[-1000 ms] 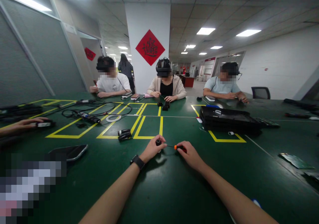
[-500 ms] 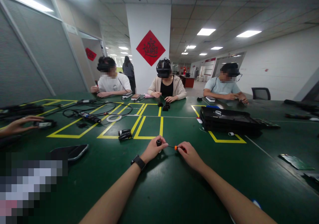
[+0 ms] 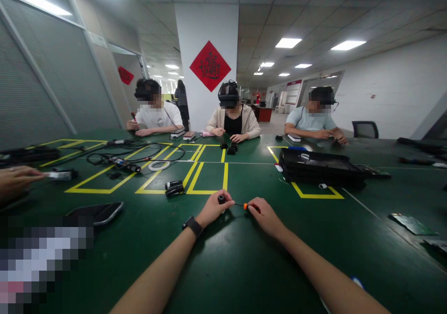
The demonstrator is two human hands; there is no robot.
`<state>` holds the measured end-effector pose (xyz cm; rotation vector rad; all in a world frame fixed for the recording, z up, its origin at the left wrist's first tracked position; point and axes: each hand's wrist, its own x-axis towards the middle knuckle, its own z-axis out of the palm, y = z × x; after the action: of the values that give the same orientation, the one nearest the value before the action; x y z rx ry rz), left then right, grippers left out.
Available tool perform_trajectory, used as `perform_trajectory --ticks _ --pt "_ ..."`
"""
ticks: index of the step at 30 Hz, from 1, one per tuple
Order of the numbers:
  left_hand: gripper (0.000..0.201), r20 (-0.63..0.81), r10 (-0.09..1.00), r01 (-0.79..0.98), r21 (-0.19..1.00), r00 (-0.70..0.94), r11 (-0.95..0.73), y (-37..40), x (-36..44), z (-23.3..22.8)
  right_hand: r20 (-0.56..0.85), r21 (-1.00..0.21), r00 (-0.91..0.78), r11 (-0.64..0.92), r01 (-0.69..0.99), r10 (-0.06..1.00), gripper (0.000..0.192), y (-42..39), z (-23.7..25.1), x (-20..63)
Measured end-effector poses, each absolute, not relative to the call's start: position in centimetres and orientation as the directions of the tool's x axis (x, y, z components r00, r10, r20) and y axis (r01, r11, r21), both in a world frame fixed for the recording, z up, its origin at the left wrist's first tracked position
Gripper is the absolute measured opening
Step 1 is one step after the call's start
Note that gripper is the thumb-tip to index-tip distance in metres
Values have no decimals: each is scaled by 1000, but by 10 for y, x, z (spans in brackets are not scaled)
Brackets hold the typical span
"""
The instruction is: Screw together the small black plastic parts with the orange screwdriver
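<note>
My left hand [image 3: 214, 208], with a dark watch on its wrist, is closed around a small black cylindrical part [image 3: 221, 199]; its exact kind is too small to tell. A screwdriver [image 3: 246, 206] with an orange and black handle lies in my right hand [image 3: 264, 215], whose fingers pinch the handle. Its thin shaft points left and reaches the fingertips of my left hand. Whether the tip sits in the black part is hidden by those fingers. Both hands are just above the green table [image 3: 223, 267], near its middle.
Two black cylindrical pieces [image 3: 173, 188] lie to the left, beyond them a white ring [image 3: 159, 165] and tangled black cables [image 3: 122, 163]. A black tray [image 3: 321, 167] stands at the right, a circuit board [image 3: 412, 223] nearer. At far left is another person's hand [image 3: 19, 181]. Several people sit opposite.
My hands and the screwdriver keep almost the same place; the whole view shifts slightly. At the far left, the other person's hand has drawn a little leftward.
</note>
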<state>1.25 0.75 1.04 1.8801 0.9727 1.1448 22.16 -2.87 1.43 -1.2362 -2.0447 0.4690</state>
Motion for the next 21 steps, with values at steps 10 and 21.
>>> perform_trajectory --ticks 10,21 --pt "23 361 878 227 870 313 -438 6 14 12 353 -637 -283 451 626 892 18 -31 16 221" --pt "26 338 892 244 877 299 -414 5 15 12 363 -667 -253 440 601 897 15 -32 16 221"
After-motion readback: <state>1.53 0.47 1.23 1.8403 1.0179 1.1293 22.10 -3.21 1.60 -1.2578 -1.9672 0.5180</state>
